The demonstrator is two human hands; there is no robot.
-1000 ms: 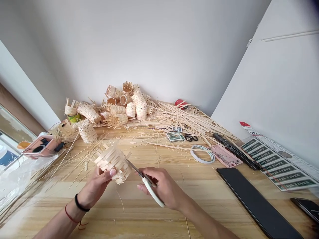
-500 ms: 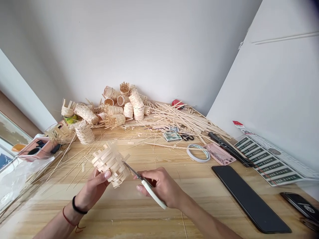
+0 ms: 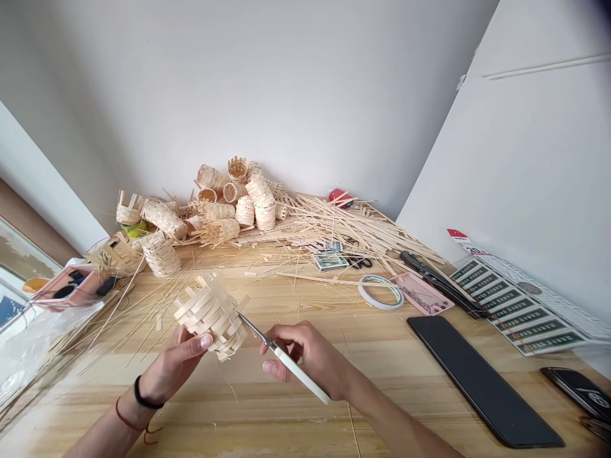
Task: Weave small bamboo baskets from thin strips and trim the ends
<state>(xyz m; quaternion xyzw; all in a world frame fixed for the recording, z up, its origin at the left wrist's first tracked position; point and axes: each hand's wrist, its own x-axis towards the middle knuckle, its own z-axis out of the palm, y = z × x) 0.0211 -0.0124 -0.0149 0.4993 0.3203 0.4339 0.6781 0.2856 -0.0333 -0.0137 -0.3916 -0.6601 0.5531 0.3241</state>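
Note:
My left hand (image 3: 185, 351) grips a small woven basket (image 3: 213, 316) of pale wood strips, thumb on its near side. The basket is tilted, and short strip ends stick out along its rim. In my right hand (image 3: 305, 356) is a pair of scissors (image 3: 298, 374) with white handles, my fingers around them. The scissors' tips touch the right side of the basket, at the woven strips. Whether the blades are parted is hard to make out. A thin sliver of wood lies on the table below the basket.
Several woven baskets (image 3: 162, 256) are heaped along the wall, beside a pile of loose wood strips (image 3: 353, 226). To the right lie a tape roll (image 3: 380, 292), a pink tray (image 3: 422, 294), a utility knife (image 3: 439, 280), a black slab (image 3: 482, 378) and a card of small packs (image 3: 518, 312).
The scissors have turned slightly in my right hand, their handles shifting right and down. A thin sliver now shows below the basket. My left hand holds the basket almost still.

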